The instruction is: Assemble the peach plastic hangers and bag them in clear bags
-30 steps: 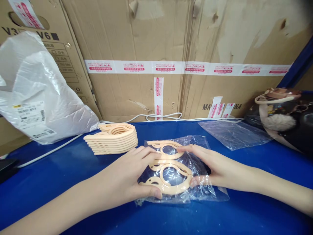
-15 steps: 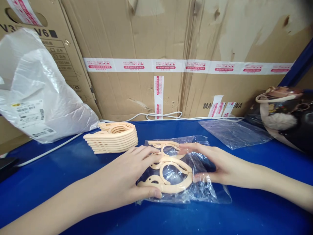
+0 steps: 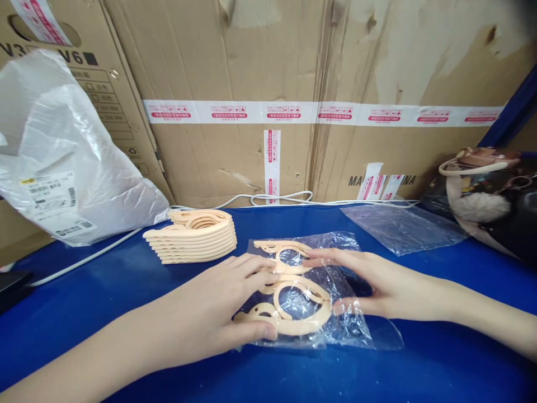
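Note:
Beige plastic folding hangers (image 3: 308,324) lie flat on the blue table inside a clear plastic bag (image 3: 348,333), two of them showing one behind the other. My left hand (image 3: 222,299) rests over their left ends, thumb on the nearer hanger and fingers spread across the bag. From the other side my right hand (image 3: 367,282) touches the bag, its fingertips at the farther hanger and its thumb by the nearer one's right edge. Thumb and fingers are apart on both hands. Behind my left hand stands a neat stack of matching hangers (image 3: 193,240).
A white parcel bag (image 3: 84,151) leans at the left against cardboard boxes (image 3: 235,157). An unfilled clear bag (image 3: 403,226) lies at the back right, beside a dark handbag (image 3: 516,212). A white cable (image 3: 88,257) runs along the back; a black object (image 3: 12,285) sits at the left edge.
The farther hanger and my right fingertips have shifted slightly left. The nearer hanger sits a little closer to me, and the bag's right corner has spread slightly rightward. My left hand is nearly still.

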### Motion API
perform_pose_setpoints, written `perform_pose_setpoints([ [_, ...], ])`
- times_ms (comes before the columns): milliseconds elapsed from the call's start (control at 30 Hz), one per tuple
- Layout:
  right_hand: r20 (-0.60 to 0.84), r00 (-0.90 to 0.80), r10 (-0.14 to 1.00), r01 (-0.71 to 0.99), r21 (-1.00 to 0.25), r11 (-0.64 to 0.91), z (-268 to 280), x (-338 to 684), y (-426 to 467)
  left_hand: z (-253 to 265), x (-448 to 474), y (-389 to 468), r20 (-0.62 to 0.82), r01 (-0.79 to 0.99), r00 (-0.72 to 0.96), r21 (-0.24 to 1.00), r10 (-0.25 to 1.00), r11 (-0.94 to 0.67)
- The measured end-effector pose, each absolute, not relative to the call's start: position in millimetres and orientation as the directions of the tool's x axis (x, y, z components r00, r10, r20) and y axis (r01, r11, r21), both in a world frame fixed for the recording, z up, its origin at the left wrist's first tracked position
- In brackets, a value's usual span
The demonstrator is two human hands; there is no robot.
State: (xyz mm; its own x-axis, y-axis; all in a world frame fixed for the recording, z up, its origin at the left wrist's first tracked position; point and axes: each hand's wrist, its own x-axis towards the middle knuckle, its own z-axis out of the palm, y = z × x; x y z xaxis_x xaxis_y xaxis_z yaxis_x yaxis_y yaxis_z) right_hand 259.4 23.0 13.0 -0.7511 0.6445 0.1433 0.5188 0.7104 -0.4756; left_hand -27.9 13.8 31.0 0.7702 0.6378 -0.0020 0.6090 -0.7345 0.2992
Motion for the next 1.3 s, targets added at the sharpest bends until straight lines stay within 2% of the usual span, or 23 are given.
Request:
perform_pose_setpoints([
  [167,0.155,-0.742,0.652,0.562,-0.387,0.731,11,259,24,26,-29,15,0.033,0.602,0.768,0.303,0.639,-0.739],
  [467,0.141,-0.752,0.644,0.533,-0.445,0.72,5,261,27,24,-28,15,0.078,0.602,0.763,0.278,0.642,-0.749],
  [867,0.118,-0.81,0.575,0.486,-0.414,0.77,2,259,33,24,-31,19,0.042,0.586,0.787,0.262,0.616,-0.767],
  [1000,0.158,-0.789,0.594,0.517,-0.352,0.78,8,262,33,24,-29,19,0.036,0.605,0.774,0.252,0.632,-0.756],
  [1167,0.267,-0.734,0.624,0.6,-0.174,0.781,12,267,34,23,-28,17,0.038,0.612,0.768,0.247,0.639,-0.751],
  [1300,0.245,-0.739,0.627,0.595,-0.197,0.779,10,267,35,20,-28,17,0.119,0.591,0.765,0.259,0.633,-0.764],
])
